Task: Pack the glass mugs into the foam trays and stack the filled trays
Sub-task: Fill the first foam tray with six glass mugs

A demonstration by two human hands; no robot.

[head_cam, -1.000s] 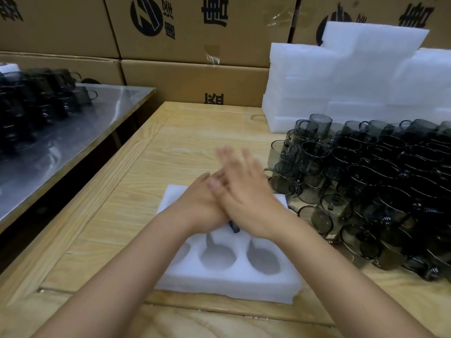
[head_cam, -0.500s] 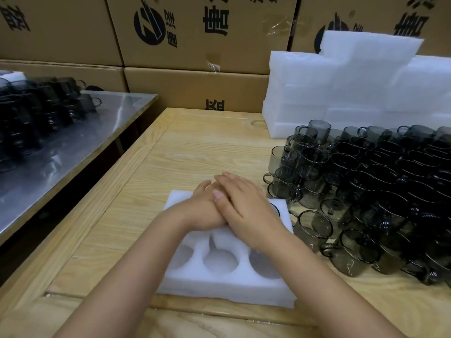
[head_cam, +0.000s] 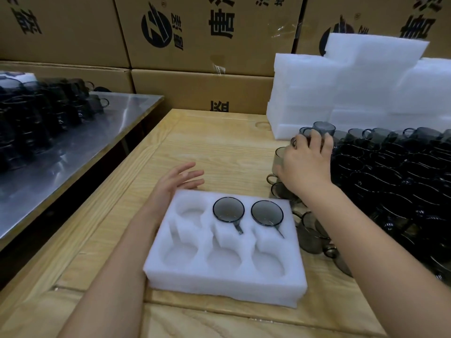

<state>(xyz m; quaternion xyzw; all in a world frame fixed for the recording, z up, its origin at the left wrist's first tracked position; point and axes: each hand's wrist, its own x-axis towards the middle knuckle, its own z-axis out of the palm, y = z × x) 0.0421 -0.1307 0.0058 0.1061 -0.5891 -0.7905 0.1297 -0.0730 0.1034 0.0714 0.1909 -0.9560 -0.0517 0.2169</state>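
Observation:
A white foam tray (head_cam: pixel 227 276) with six round pockets lies on the wooden table in front of me. Two smoky glass mugs sit in its back row: one in the middle pocket (head_cam: pixel 228 209), one in the right pocket (head_cam: pixel 267 213), handles pointing toward me. The other pockets hold nothing. My left hand (head_cam: pixel 178 182) hovers with fingers spread just behind the tray's back left corner. My right hand (head_cam: pixel 306 162) reaches into the crowd of loose mugs (head_cam: pixel 390 172) at the right, its fingers curled over the top of a mug at the crowd's near-left edge.
A stack of white foam trays (head_cam: pixel 341 93) stands behind the mugs at back right. Cardboard boxes (head_cam: pixel 195 32) wall off the back. A steel table (head_cam: pixel 73 147) at left carries more dark mugs (head_cam: pixel 36 113).
Both hands were pressed together over the tray's back row. They have lifted off, uncovering two mugs seated there; the left moved slightly back-left, the right swung to the mug pile.

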